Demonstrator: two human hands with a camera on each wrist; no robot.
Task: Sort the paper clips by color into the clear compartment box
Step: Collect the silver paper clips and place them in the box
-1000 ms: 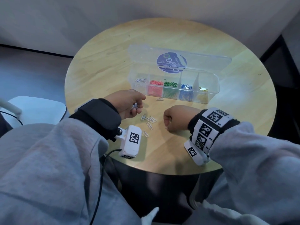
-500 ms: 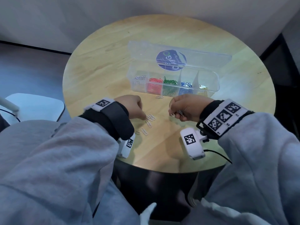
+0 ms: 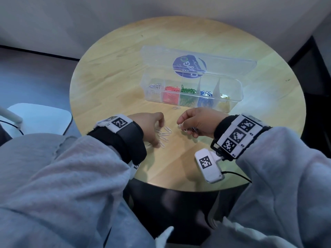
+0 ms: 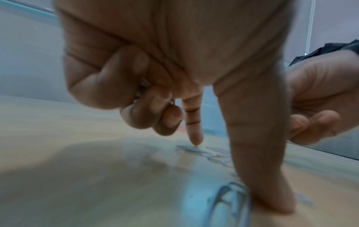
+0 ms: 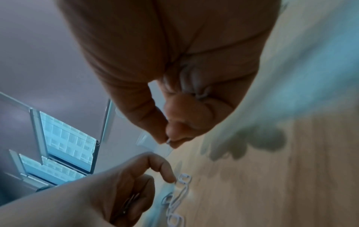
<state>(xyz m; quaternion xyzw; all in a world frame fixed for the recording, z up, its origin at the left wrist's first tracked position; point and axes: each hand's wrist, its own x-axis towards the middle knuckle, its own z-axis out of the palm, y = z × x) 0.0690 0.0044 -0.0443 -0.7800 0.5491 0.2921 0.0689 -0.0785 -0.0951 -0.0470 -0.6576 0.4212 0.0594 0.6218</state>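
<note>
While the clear box (image 3: 193, 92) is sitting open near the middle of the round wooden worktop (image 3: 111, 72), both hands are working at the near edge in front of it. The box is showing five compartments, counted from its left end: white, red, green, blue and yellow clips. Its lid (image 3: 198, 61), carrying one round blue sticker, is lying back behind it. One white clip (image 3: 176, 107) is lying alone just in front of the box. Nearer the person, a loose bunch of white clips (image 3: 163, 136) is resting on the wood; about six are showing, though some are hidden by fingers. The left hand (image 3: 148, 127) is reaching down onto that bunch with forefinger and thumb stretched to the wood, while its other fingers are curling round a few gathered clips. The right hand (image 3: 198, 122) is pinching one white clip (image 3: 183, 127) between thumb and forefinger, with more tucked in its palm. Pale walls and a dark floor are surrounding the worktop, and a white chair seat (image 3: 41, 117) is standing left of it.
</note>
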